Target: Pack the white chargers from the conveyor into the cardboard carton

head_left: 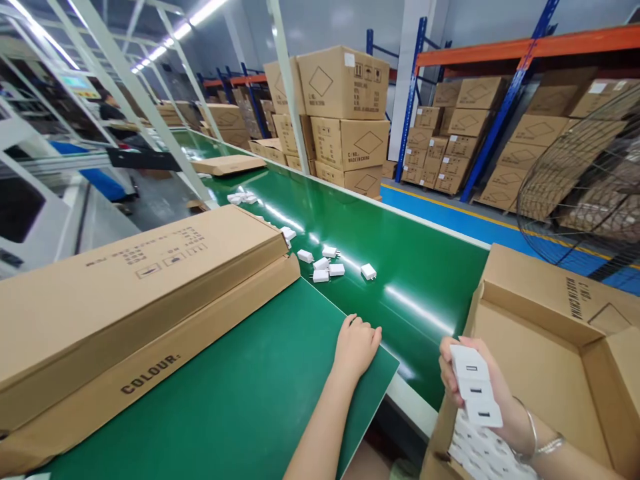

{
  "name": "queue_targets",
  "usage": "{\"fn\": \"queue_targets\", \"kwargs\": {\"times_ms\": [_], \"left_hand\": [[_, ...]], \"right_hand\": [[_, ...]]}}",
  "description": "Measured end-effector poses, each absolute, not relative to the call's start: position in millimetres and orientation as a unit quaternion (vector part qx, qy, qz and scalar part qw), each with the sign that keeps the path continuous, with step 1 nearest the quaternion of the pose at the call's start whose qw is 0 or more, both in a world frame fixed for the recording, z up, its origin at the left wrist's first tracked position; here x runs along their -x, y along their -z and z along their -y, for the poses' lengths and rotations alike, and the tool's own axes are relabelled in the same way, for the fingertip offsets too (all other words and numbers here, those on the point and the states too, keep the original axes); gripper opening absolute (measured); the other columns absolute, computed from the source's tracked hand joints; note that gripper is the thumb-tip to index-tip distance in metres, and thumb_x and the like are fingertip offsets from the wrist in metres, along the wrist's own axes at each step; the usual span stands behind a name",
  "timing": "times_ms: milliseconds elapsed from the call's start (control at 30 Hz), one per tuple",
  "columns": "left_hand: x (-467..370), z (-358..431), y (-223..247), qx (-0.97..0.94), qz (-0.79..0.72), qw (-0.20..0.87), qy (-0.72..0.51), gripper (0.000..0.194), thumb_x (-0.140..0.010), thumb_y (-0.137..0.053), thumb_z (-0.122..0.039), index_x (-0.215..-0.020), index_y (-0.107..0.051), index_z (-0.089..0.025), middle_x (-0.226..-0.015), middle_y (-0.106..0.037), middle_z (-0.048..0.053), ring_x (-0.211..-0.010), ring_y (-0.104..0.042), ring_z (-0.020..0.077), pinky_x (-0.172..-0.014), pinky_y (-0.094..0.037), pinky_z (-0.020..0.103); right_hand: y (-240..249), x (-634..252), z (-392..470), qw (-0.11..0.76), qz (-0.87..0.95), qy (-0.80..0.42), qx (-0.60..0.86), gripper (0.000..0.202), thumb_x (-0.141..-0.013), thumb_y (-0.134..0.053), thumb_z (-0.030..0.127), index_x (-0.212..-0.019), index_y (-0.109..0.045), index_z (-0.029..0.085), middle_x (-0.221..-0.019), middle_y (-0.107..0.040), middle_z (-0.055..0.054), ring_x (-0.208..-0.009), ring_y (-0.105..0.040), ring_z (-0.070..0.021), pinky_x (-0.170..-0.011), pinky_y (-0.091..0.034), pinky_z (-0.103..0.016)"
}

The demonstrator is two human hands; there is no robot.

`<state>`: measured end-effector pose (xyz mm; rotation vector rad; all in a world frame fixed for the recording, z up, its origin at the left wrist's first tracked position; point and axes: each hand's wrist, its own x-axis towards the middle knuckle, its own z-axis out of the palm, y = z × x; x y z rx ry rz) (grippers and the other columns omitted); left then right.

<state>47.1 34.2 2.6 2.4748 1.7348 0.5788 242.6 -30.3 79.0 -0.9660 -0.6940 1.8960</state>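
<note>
Three white USB wall chargers [476,387], lined up with their ports facing me, are gripped in my right hand [493,380]. That hand hovers above an open cardboard box [540,347], over a white tray-like layer with many small shapes [483,447] at the box's near side. My left hand [357,343] rests at the edge of the green worktop [250,387], its fingers curled over the rim. Past it, several loose white chargers [336,270] lie on the green conveyor belt [415,267], some with their prongs showing.
A long cardboard box marked COLOUR [150,293] takes up the left side of the worktop. Farther along the belt are a flat carton [230,165] and more chargers [242,198]. Stacked cartons [345,113] stand behind the belt, and a caged fan [585,180] is at right.
</note>
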Motion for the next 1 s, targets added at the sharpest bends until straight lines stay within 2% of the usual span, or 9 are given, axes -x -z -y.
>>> {"fn": "queue_targets", "kwargs": {"times_ms": [300,533,700,767,867,1000], "left_hand": [[-46.0,-34.5,-2.0,-0.813,-0.558,0.024,-0.165,0.048,-0.091,-0.031,-0.029,-0.059,-0.065,-0.018,-0.063,-0.064,0.004,-0.072,-0.055,0.0165,-0.096,-0.032,0.038],[-45.2,-33.7,-2.0,-0.816,-0.554,0.022,-0.167,0.048,-0.09,-0.032,-0.029,-0.056,-0.063,-0.018,-0.061,-0.063,0.004,-0.07,-0.054,0.0164,-0.095,-0.033,0.038],[-44.9,-32.8,-2.6,-0.816,-0.551,0.032,-0.173,0.048,-0.09,-0.031,-0.029,-0.056,-0.063,-0.018,-0.061,-0.062,0.004,-0.07,-0.054,0.0163,-0.095,-0.032,0.038],[-44.9,-32.9,-2.4,-0.815,-0.553,0.032,-0.173,0.048,-0.09,-0.032,-0.029,-0.056,-0.063,-0.018,-0.061,-0.062,0.004,-0.071,-0.055,0.0162,-0.095,-0.032,0.038],[-45.1,-33.2,-1.8,-0.814,-0.554,0.029,-0.174,0.048,-0.09,-0.032,-0.029,-0.056,-0.063,-0.018,-0.061,-0.062,0.004,-0.071,-0.055,0.0162,-0.095,-0.032,0.038],[-45.3,-33.2,-1.8,-0.814,-0.553,0.025,-0.178,0.047,-0.09,-0.032,-0.028,-0.058,-0.064,-0.017,-0.061,-0.063,0.004,-0.071,-0.055,0.016,-0.095,-0.032,0.038]], "right_hand": [[-77.6,-245.5,36.8,0.445,0.255,-0.778,0.363,0.035,-0.081,-0.04,0.047,-0.064,-0.046,0.017,-0.044,-0.047,0.001,-0.032,-0.044,-0.0093,-0.031,-0.026,-0.016],[-77.7,-240.6,39.6,0.425,0.227,-0.78,0.4,0.034,-0.079,-0.039,0.047,-0.065,-0.046,0.017,-0.044,-0.047,0.0,-0.034,-0.043,-0.0096,-0.033,-0.028,-0.017],[-96.5,-261.0,32.0,0.343,0.294,-0.755,0.475,0.032,-0.081,-0.041,0.049,-0.071,-0.046,0.019,-0.048,-0.045,0.002,-0.039,-0.044,-0.0108,-0.036,-0.032,-0.019],[-104.2,-284.9,26.2,0.317,0.377,-0.695,0.523,0.034,-0.081,-0.041,0.051,-0.073,-0.047,0.019,-0.05,-0.043,0.003,-0.042,-0.044,-0.0112,-0.039,-0.033,-0.02],[-103.1,-328.6,18.0,0.273,0.528,-0.495,0.634,0.04,-0.083,-0.037,0.053,-0.064,-0.043,0.017,-0.053,-0.042,0.002,-0.046,-0.042,-0.0106,-0.044,-0.032,-0.022],[-81.2,-362.4,13.1,0.108,0.633,-0.233,0.73,0.042,-0.087,-0.029,0.047,-0.059,-0.041,0.018,-0.056,-0.048,-0.001,-0.055,-0.049,-0.0155,-0.051,-0.031,-0.026]]}}
